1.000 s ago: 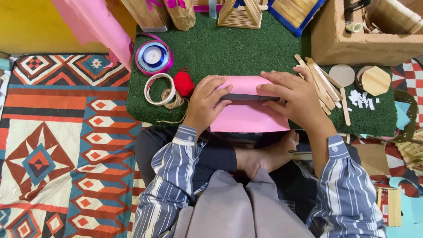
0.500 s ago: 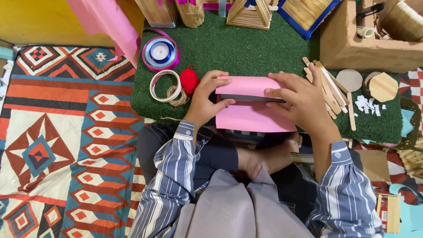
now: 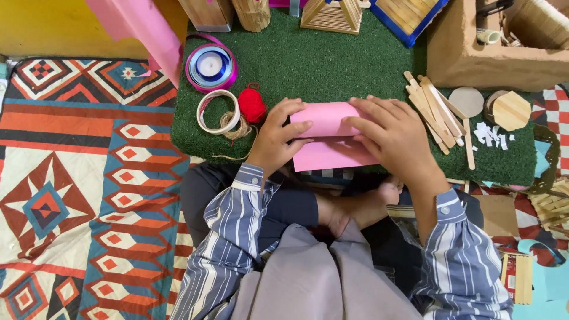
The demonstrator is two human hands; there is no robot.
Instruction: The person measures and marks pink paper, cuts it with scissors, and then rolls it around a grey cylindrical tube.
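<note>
A pink sheet of paper (image 3: 327, 137) lies folded on the front edge of a green turf mat (image 3: 332, 65). My left hand (image 3: 277, 137) rests on the sheet's left side, fingers pressing the folded upper flap. My right hand (image 3: 392, 137) covers the sheet's right side, fingers spread flat over the fold. Both hands hold the paper down between them. The lower part of the sheet hangs over the mat's edge above my lap.
Left of the paper sit a red yarn ball (image 3: 252, 105), a twine ring (image 3: 219, 111) and a purple ribbon spool (image 3: 211, 65). Wooden craft sticks (image 3: 432, 109), wooden discs (image 3: 510, 109) and paper scraps lie right. Stick models and a brown box (image 3: 474, 56) stand behind. A patterned rug (image 3: 77, 178) lies left.
The upper flap of the pink paper has been folded further down, and both hands have pressed flatter onto it. The view has shifted slightly.
</note>
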